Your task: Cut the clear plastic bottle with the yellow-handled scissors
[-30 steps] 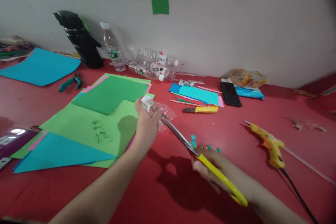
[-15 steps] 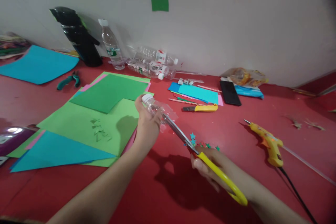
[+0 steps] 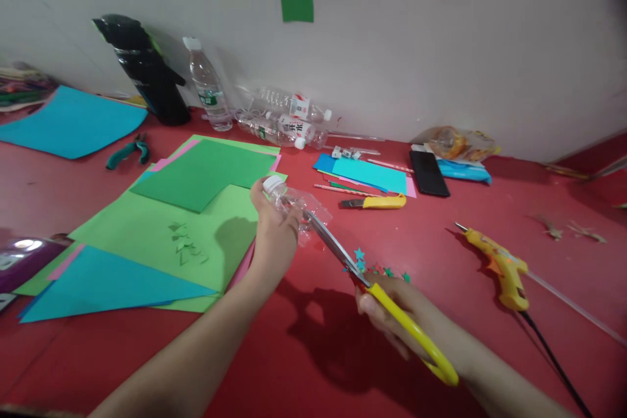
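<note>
My left hand [image 3: 277, 232] is closed around a clear cut plastic bottle top [image 3: 316, 212] with a white cap [image 3: 273, 184], held above the red table. In my right hand [image 3: 392, 310] is a pair of scissors [image 3: 337, 249] with yellow handles. Its long metal blades point up and left, and their tips meet the clear plastic beside my left fingers. Whether the plastic lies between the blades I cannot tell. Small paper stars [image 3: 360, 253] in blue, red and green lie behind my right hand.
Green paper sheets [image 3: 206, 173] and a blue sheet [image 3: 108, 284] lie on the left. A yellow utility knife [image 3: 385, 202] is beyond my hands. To the right rests a yellow glue gun [image 3: 499, 264] with its cord. Bottles [image 3: 208, 91] line the wall, with a black phone [image 3: 429, 173] farther right.
Almost nothing differs. My left hand and the capped bottle top have shifted very slightly left, and the scissor handles have moved a touch left.
</note>
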A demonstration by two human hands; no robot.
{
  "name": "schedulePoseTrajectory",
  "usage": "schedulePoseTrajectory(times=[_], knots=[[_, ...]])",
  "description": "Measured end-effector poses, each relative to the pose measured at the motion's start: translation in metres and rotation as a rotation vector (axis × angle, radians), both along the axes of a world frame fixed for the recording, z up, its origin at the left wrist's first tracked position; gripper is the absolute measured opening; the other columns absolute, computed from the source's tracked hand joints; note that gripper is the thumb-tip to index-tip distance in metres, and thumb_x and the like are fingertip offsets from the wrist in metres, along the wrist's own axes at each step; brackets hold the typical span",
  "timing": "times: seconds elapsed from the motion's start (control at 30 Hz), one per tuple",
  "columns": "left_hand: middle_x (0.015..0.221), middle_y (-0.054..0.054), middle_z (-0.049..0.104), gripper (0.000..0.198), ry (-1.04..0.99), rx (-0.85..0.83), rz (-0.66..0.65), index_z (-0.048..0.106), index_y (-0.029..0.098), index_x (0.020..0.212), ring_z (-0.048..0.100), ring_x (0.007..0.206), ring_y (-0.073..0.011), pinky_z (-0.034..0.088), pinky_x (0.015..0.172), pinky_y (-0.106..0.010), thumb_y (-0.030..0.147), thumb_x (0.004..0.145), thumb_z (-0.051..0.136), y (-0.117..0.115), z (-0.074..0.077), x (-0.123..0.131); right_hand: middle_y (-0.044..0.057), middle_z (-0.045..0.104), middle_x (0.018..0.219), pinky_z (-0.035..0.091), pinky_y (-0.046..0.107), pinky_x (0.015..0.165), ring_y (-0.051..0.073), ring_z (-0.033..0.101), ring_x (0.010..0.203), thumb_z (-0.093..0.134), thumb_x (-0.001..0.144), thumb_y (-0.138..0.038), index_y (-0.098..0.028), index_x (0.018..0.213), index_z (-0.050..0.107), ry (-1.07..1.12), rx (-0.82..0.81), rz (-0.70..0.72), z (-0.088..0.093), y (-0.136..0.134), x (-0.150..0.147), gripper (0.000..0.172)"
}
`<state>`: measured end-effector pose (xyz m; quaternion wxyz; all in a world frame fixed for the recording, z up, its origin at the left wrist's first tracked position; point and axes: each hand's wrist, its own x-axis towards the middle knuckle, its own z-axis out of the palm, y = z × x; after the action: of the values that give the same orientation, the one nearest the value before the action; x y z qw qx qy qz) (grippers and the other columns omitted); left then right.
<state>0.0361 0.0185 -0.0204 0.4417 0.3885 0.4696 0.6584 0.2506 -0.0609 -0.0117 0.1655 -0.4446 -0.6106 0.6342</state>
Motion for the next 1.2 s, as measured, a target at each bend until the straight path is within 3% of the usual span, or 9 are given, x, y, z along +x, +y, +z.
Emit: schedulePoseTrajectory(times=[0.27,0.47,0.73,1.03,1.2], knots=[[0.085,0.005,0.053,0.059,0.040,0.036,0.032,0.029,0.028,0.121,0.053,0.058,-0.0064,0.044,0.050,-0.019,0.019,0.076,0.066,0.001,0.000,-0.001,-0.009,0.029,0.059,0.020,0.024,0.044,0.008,0.026,0.049,0.049,0.091,-0.069,-0.024,0.073,0.038,-0.066,0.083,0.008,0.004,0.005,-0.004,0.049],[0.085,0.005,0.054,0.053,0.060,0.073,0.045,0.030,0.027,0.118,0.054,0.060,-0.0065,0.047,0.054,-0.019,0.014,0.078,0.062,0.001,0.004,-0.001,-0.007,0.023,0.067,0.018,0.027,0.050,0.011,0.021,0.059,0.050,0.091,-0.066,-0.024,0.070,0.030,-0.094,0.159,0.017,0.000,0.007,-0.005,0.051],[0.084,0.004,0.058,0.052,0.084,0.101,0.035,0.033,0.027,0.116,0.055,0.061,-0.0078,0.046,0.052,-0.018,0.015,0.077,0.065,-0.002,0.004,0.002,-0.008,0.031,0.060,0.020,0.024,0.044,0.009,0.027,0.050,0.040,0.092,-0.070,-0.024,0.074,0.036,-0.087,0.113,0.069,0.004,0.005,-0.007,0.050],[0.087,0.004,0.057,0.051,0.063,0.131,-0.013,0.033,0.029,0.119,0.056,0.060,-0.0075,0.049,0.054,-0.020,0.025,0.081,0.067,-0.004,0.002,0.004,-0.008,0.027,0.063,0.020,0.025,0.045,0.010,0.023,0.053,0.043,0.091,-0.071,-0.025,0.071,0.031,-0.017,0.144,-0.006,0.002,0.001,-0.010,0.052],[0.084,0.003,0.057,0.049,0.076,0.129,0.043,0.034,0.028,0.114,0.057,0.062,-0.0097,0.048,0.054,-0.022,0.027,0.080,0.069,-0.004,0.007,0.005,-0.008,0.026,0.057,0.016,0.025,0.042,0.009,0.022,0.048,0.040,0.087,-0.077,-0.025,0.068,0.033,-0.025,0.175,-0.038,-0.007,0.003,-0.009,0.056]])
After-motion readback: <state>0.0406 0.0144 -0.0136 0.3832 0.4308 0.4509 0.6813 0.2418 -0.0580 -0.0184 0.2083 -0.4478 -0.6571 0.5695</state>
